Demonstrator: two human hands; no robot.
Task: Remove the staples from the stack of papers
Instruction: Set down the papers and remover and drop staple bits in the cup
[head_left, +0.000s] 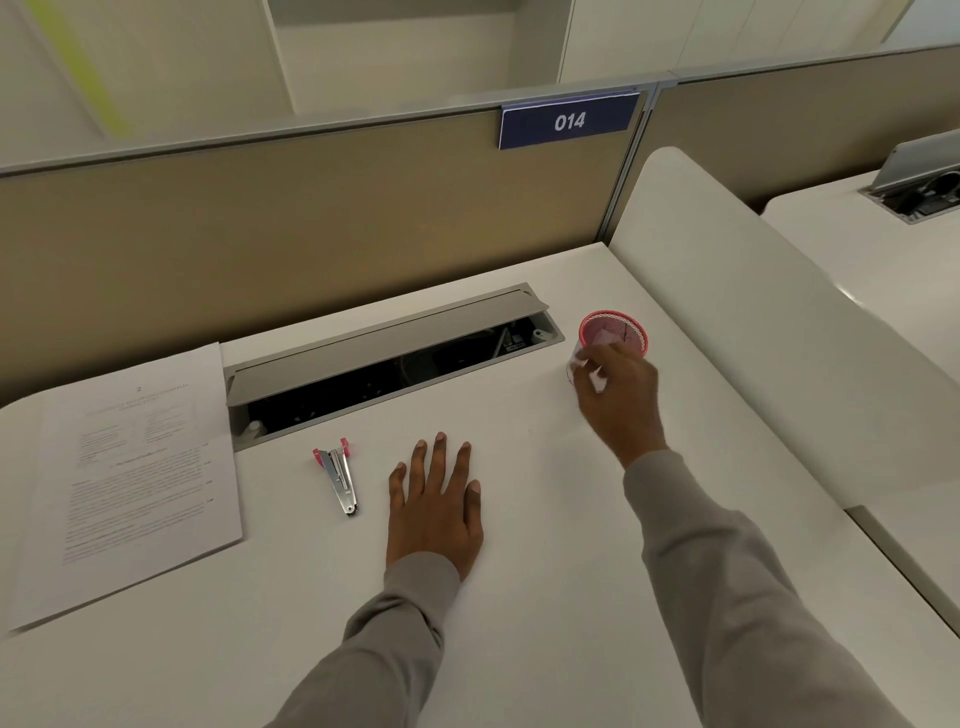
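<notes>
Your two grey sleeves (727, 597) come in from the bottom edge, closest to the lens, and reach out over the white desk (545, 597), which is the biggest thing before you and fills most of the view. Behind it runs a tan partition (311, 223) carrying a blue plate (569, 122) marked 014, and to your right a white rounded divider (737, 322) separates your desk from the next one. Set into the desk's far side is a long cable tray (384, 364) with its grey lid tilted up, dark inside. On your left the stack of papers (140, 478) lies flat near the desk's edge, printed page up, its far corner just beside the tray's left end; whether any staples are in it is too small to tell. Your left hand (436, 504) rests palm down on the bare desk, fingers spread and straight, holding nothing, well apart from the papers. Your right hand (618, 395) reaches to the far right, fingers curled around the near side of a pink mesh cup (615, 332) that stands upright near the tray's right end; something white shows between your fingers, but you cannot tell what it is. Just left of your left hand, apart from it, the staple remover (337, 478) lies on the desk, a silver metal tool with pink ends pointing toward the tray.
</notes>
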